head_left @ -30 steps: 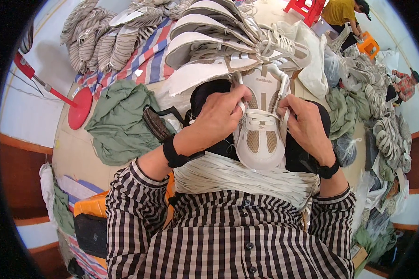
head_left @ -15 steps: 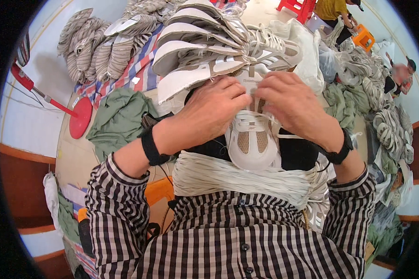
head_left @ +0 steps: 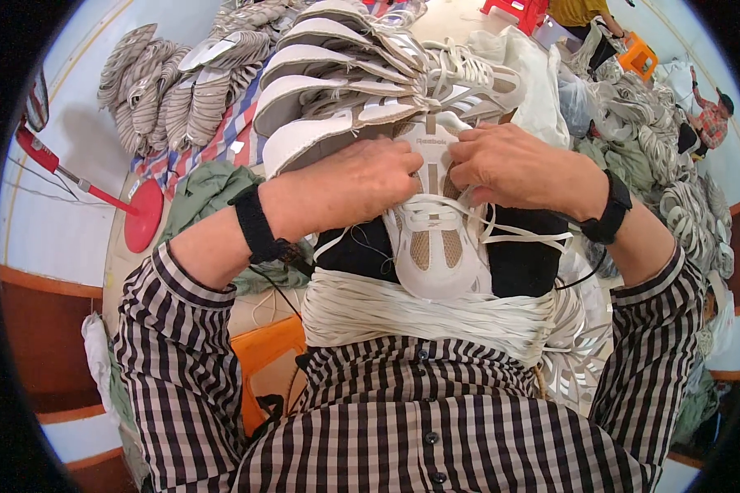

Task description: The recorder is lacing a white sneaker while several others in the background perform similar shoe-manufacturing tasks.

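A white and beige shoe upper [head_left: 440,275] lies over my lap, its toe toward me and its tongue [head_left: 432,144] showing between my hands. White laces [head_left: 432,209] cross its lower eyelets, with loose lengths trailing out on both sides. My left hand [head_left: 374,172] grips the upper's left eyelet edge with curled fingers, the tips partly hidden. On the opposite edge, my right hand [head_left: 506,164] pinches with bent fingers and thumb. Whether a lace end is also between the fingers cannot be made out. A bundle of white laces [head_left: 427,308] lies across my waist.
A stack of similar uppers [head_left: 337,90] fans out just beyond my hands. Bundled uppers [head_left: 164,86] lie on striped cloth at far left, near a red round stand base [head_left: 144,215]. An orange stool [head_left: 271,353] is at my left; other people are at far right.
My hands have drawn slightly apart, with both elbows spreading outward. More of the tongue shows, and loose lace now extends farther on the right side.
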The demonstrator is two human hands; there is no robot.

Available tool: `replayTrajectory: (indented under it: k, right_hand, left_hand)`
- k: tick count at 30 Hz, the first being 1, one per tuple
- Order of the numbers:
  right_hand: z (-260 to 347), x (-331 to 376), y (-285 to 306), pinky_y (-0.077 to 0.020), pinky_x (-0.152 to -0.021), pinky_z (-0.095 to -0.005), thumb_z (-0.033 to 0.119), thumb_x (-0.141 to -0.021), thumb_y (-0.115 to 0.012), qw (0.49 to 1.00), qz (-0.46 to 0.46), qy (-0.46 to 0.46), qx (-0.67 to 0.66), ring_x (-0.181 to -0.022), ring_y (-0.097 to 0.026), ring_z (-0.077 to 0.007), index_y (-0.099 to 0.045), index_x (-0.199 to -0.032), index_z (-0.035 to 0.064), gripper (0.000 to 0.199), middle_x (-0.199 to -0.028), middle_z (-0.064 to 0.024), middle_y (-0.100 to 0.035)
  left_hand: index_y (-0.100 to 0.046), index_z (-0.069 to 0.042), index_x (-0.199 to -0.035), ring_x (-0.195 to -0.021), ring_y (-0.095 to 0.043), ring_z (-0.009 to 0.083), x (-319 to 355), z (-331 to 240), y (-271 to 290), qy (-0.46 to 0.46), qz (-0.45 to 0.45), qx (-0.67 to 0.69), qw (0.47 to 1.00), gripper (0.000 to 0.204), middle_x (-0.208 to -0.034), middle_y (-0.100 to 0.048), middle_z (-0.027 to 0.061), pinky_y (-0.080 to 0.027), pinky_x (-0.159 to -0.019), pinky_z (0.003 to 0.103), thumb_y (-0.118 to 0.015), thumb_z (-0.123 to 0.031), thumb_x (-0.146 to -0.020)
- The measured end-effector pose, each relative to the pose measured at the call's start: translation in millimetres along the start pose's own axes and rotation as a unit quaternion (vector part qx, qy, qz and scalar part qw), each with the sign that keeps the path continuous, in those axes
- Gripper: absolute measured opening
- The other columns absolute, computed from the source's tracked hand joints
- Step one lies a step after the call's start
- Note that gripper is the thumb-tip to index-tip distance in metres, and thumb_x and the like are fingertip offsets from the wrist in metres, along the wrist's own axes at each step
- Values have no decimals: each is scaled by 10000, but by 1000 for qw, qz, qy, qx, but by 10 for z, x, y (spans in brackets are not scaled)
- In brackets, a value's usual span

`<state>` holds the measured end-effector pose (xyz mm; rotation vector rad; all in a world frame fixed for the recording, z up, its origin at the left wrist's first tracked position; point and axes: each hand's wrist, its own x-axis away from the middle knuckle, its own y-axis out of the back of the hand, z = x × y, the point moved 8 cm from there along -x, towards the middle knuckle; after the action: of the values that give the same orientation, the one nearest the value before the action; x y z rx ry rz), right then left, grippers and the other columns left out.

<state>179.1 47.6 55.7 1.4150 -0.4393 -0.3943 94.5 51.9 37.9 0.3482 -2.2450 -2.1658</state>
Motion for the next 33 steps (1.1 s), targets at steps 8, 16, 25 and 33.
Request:
replayTrajectory:
  k: [8, 16, 25, 33]
  right_hand:
    - [-124, -88, -155, -455, -795, -417, 163, -740, -635, 999, 32, -38, -11, -864, -595, -314, -657, -791, 31, 144, -841, -116, -625]
    - [-193, -183, -233, -425, -787, -453, 137, -703, -549, 987, -50, -153, -15, -710, -624, -372, -646, -701, 2, 166, -678, -214, -625]
    - [-412, -82, -156, -454, -703, -463, 195, -803, -542, 918, -200, -249, -234, -716, -603, -398, -630, -773, 0, 216, -726, -226, -615]
    - [-386, -6, 2, -486, -644, -476, 180, -804, -550, 920, -306, -182, -167, -713, -625, -402, -624, -805, 1, 194, -688, -224, -601]
  left_hand:
    - [-588, -10, -714, -885, -540, 295, -43, -38, -43, -6, 29, -14, 999, 42, -848, -539, 125, -470, -752, 384, -606, -36, -686]
    - [-627, 17, -733, -904, -525, 347, -78, 214, -218, 175, 85, 85, 977, 107, -872, -562, 167, -455, -805, 437, -559, -65, -725]
    - [-639, 17, -752, -897, -542, 373, -56, 346, -385, 242, 122, 73, 960, 136, -868, -579, 196, -448, -817, 455, -551, -88, -755]
    - [-462, -23, -979, -718, -579, 426, -94, -499, -201, 106, -46, 194, 974, 187, -849, -560, 214, -475, -605, 470, -523, -55, -806]
